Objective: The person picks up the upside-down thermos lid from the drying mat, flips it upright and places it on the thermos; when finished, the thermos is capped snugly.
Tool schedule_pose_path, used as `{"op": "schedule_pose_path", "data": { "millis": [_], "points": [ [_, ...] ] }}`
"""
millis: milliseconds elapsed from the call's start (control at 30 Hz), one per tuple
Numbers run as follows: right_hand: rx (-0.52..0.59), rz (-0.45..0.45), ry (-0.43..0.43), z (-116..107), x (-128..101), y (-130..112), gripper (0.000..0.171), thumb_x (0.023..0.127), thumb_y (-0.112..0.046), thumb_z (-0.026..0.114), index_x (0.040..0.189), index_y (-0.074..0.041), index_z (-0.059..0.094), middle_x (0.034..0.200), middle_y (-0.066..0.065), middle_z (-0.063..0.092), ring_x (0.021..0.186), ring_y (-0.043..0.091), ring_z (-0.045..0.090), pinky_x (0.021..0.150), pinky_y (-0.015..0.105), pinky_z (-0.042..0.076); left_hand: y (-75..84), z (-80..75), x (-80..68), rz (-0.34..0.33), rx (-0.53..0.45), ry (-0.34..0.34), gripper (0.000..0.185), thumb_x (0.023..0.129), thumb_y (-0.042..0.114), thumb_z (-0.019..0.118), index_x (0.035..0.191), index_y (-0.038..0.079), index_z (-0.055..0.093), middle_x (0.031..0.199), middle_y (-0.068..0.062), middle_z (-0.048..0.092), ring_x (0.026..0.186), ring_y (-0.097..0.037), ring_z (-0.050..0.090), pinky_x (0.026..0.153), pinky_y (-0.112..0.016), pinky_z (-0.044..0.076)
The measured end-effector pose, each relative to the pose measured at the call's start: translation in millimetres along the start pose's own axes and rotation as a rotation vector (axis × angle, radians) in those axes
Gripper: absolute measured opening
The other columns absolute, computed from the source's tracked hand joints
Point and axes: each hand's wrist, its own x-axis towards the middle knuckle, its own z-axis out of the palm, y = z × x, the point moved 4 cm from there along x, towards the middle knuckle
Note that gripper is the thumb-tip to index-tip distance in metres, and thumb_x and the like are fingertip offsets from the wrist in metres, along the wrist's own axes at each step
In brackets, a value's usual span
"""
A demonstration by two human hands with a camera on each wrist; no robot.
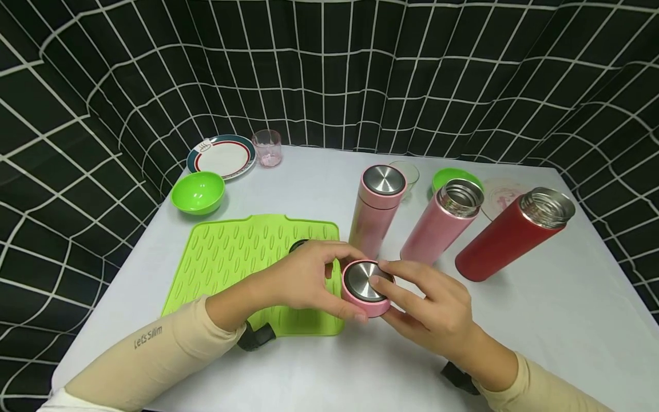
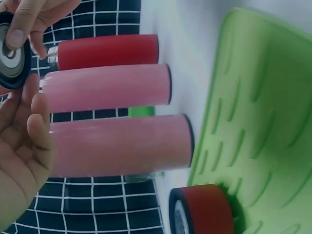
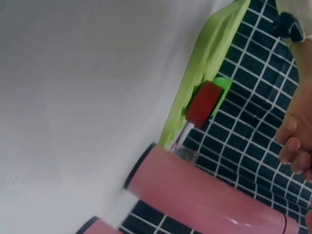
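Pink lid (image 1: 364,288): near centre, off the table, held between both hands; looks light, rigid, its steel top likely slick; best gripped by the rim
Left hand (image 1: 304,278): fingers curled round the lid's left side
Right hand (image 1: 429,309): fingertips pinch its right edge
Around: capped pink flask (image 1: 377,209) just behind; open pink flask (image 1: 441,221) and red flask (image 1: 509,234) far right; green mat (image 1: 231,257) left, a red lid (image 2: 202,209) on it

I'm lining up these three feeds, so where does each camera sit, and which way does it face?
Head: worn on the head, facing forward and down at the table; both hands, left hand and right hand, hold a pink lid.
Left wrist: beside the left hand, turned sideways toward the standing flasks; fingers show.
Right wrist: low, tilted across the table; only fingertips show.
Shared: the green mat and a red lid appear in both wrist views.
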Motion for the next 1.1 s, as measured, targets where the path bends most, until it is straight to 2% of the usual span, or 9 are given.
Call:
{"op": "schedule_pose_path", "data": {
  "millis": [300, 367, 467, 567, 667, 767, 900, 967, 1100],
  "points": [
    [0.011, -0.049, 0.021, -2, -3, 4, 0.013, 0.09, -0.019, 0.07, 0.091, -0.008, 0.076, 0.084, 0.015, 0.069, 0.066, 0.028, 0.065, 0.049, 0.036, 0.052, -2.3, 2.2, 2.2, 0.154, -0.047, 0.087, 0.061, 0.062, 0.034, 0.094, 0.116, 0.023, 0.069, 0.098, 0.019, 0.064, 0.087, -0.006, 0.057, 0.065, -0.03, 0.047],
    [0.029, -0.045, -0.015, -3, -3, 6, 0.016, 0.09, -0.021, 0.07, 0.093, -0.007, 0.074, 0.086, 0.015, 0.069, 0.072, 0.03, 0.064, 0.059, 0.036, 0.053, -2.0, 1.5, 2.2, 0.155, -0.038, 0.094, 0.059, 0.061, 0.034, 0.094, 0.114, 0.024, 0.069, 0.095, 0.019, 0.064, 0.085, -0.006, 0.057, 0.063, -0.03, 0.046],
    [0.027, 0.02, -0.045, -6, -7, 11, 0.031, 0.089, -0.032, 0.07, 0.104, -0.005, 0.068, 0.101, 0.019, 0.065, 0.092, 0.036, 0.059, 0.087, 0.036, 0.047, -2.3, -1.5, 1.3, 0.139, -0.038, 0.103, 0.059, 0.061, 0.034, 0.093, 0.114, 0.024, 0.069, 0.094, 0.019, 0.065, 0.084, -0.006, 0.056, 0.062, -0.031, 0.046],
    [0.017, 0.198, 0.034, -14, -20, 22, 0.063, 0.081, -0.049, 0.072, 0.119, -0.002, 0.055, 0.126, 0.023, 0.047, 0.121, 0.04, 0.035, 0.108, 0.046, 0.021, -3.4, -9.3, -1.3, 0.121, -0.056, 0.122, 0.06, 0.061, 0.032, 0.093, 0.115, 0.024, 0.068, 0.095, 0.016, 0.065, 0.082, -0.008, 0.055, 0.059, -0.032, 0.046],
    [0.061, 0.477, 0.143, -22, -40, 37, 0.09, 0.071, -0.051, 0.08, 0.13, 0.003, 0.037, 0.142, 0.021, 0.026, 0.134, 0.04, 0.011, 0.111, 0.052, 0.006, -2.8, -20.1, -4.1, 0.129, -0.063, 0.151, 0.061, 0.061, 0.03, 0.093, 0.116, 0.024, 0.067, 0.096, 0.014, 0.065, 0.083, -0.009, 0.054, 0.059, -0.033, 0.047],
    [0.269, 0.835, 0.198, -26, -63, 56, 0.097, 0.07, -0.018, 0.086, 0.141, 0.001, 0.022, 0.15, 0.015, 0.014, 0.139, 0.033, 0.003, 0.114, 0.044, 0.005, -1.0, -29.5, -6.8, 0.15, -0.068, 0.167, 0.059, 0.062, 0.027, 0.092, 0.115, 0.022, 0.067, 0.098, 0.013, 0.065, 0.085, -0.01, 0.056, 0.062, -0.033, 0.049],
    [0.518, 1.322, 0.229, -20, -93, 80, 0.104, 0.072, 0.017, 0.071, 0.148, -0.014, 0.007, 0.151, 0.005, 0.013, 0.141, 0.019, 0.009, 0.116, 0.037, 0.008, 0.7, -36.4, -10.4, 0.179, -0.066, 0.168, 0.056, 0.063, 0.026, 0.092, 0.114, 0.02, 0.069, 0.098, 0.012, 0.066, 0.085, -0.011, 0.057, 0.066, -0.034, 0.051],
    [0.559, 1.481, 0.203, -14, -104, 90, 0.094, 0.078, 0.015, 0.068, 0.146, -0.017, 0.012, 0.148, 0.005, 0.022, 0.139, 0.019, 0.018, 0.116, 0.038, 0.014, 1.1, -38.0, -11.3, 0.198, -0.057, 0.172, 0.056, 0.063, 0.026, 0.091, 0.115, 0.019, 0.069, 0.098, 0.012, 0.066, 0.085, -0.011, 0.057, 0.066, -0.035, 0.052],
    [0.384, 1.632, -0.04, -9, -121, 103, 0.076, 0.083, -0.007, 0.077, 0.142, -0.012, 0.029, 0.138, 0.006, 0.042, 0.124, 0.02, 0.041, 0.102, 0.03, 0.038, -0.2, -40.2, -11.1, 0.223, -0.033, 0.209, 0.057, 0.064, 0.027, 0.09, 0.116, 0.019, 0.069, 0.097, 0.012, 0.066, 0.085, -0.01, 0.056, 0.067, -0.036, 0.051]
  ]
}}
